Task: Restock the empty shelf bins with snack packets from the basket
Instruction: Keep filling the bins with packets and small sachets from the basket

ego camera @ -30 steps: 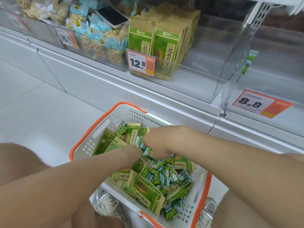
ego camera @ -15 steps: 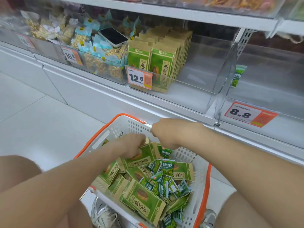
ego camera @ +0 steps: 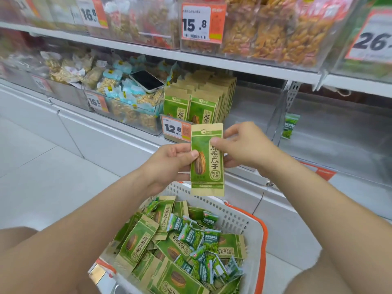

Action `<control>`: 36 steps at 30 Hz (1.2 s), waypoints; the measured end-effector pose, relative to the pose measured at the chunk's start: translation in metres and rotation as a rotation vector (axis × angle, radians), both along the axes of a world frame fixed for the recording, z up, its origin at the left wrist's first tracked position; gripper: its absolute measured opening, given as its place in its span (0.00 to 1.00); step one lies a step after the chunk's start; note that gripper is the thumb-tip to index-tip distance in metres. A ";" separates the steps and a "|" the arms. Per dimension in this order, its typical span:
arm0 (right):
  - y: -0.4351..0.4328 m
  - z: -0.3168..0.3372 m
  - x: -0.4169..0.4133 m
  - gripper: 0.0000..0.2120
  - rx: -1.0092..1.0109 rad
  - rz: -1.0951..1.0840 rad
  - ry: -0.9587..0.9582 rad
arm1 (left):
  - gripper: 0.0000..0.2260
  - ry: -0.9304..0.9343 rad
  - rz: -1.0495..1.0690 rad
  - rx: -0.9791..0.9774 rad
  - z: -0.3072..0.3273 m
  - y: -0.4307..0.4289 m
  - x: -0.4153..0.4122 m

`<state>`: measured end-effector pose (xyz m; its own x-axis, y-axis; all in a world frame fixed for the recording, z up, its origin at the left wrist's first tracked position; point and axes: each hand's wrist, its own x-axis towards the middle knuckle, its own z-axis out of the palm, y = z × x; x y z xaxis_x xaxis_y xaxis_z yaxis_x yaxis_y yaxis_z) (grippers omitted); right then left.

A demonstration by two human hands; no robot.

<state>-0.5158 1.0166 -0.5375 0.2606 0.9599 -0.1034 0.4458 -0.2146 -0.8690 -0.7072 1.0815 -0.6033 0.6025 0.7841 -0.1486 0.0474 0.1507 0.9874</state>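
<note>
Centre frame, I hold 1 upright sunflower-seed packet [ego camera: 207, 160] above the basket [ego camera: 263, 240], left hand [ego camera: 169, 164] pinching its left edge, right hand [ego camera: 239, 147] pinching the upper right. It looks light, crinkly and pliable; I judge the flat side seams the safest hold. Matching packets [ego camera: 203, 111] stand in the half-filled bin [ego camera: 250, 117] just above.

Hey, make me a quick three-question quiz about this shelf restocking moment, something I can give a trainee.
1. True or false: both the left hand and the right hand pinch the seed packet.
2. What lies on the snack bags left of the upright seed packets? A) phone; B) scanner; C) scissors.
3. Fill in: the price tag in front of those upright packets reads ___.
Key: 1 true; 2 A; 3 12.8.
</note>
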 end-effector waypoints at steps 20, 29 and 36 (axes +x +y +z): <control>0.067 -0.012 0.012 0.07 0.559 -0.223 -0.489 | 0.32 0.921 0.049 0.990 0.001 0.038 0.004; 0.095 -0.029 -0.007 0.16 0.199 -0.315 -0.538 | 0.34 0.954 0.047 1.069 0.001 0.044 0.004; 0.099 -0.024 0.007 0.21 0.099 -0.098 -0.579 | 0.33 0.960 0.082 1.131 0.003 0.049 0.009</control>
